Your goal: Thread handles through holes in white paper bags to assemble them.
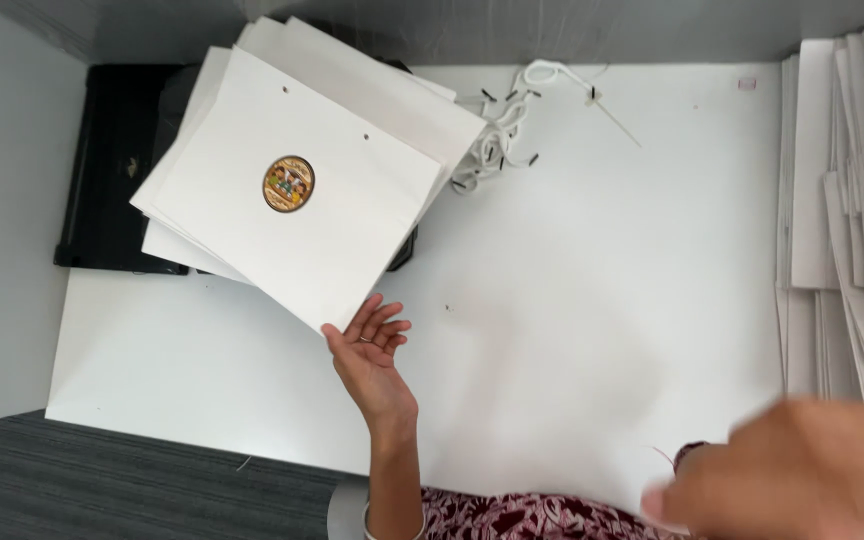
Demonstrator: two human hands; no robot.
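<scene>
My left hand (370, 350) is open, palm up, its fingertips touching the lower corner of the top white paper bag (352, 230) on a fanned stack at the back left. That bag lies flat and has a round gold sticker (288, 184) and two small punched holes. My right hand (802, 470) is a blur at the lower right, close to the camera, above the white table (572, 300); whether it holds anything cannot be told.
A black case (112, 170) lies under the stack at the left. A bundle of white cord handles (497, 135) sits at the back centre. A large pile of flat white bags (847, 200) fills the right edge. Grey floor shows at lower left.
</scene>
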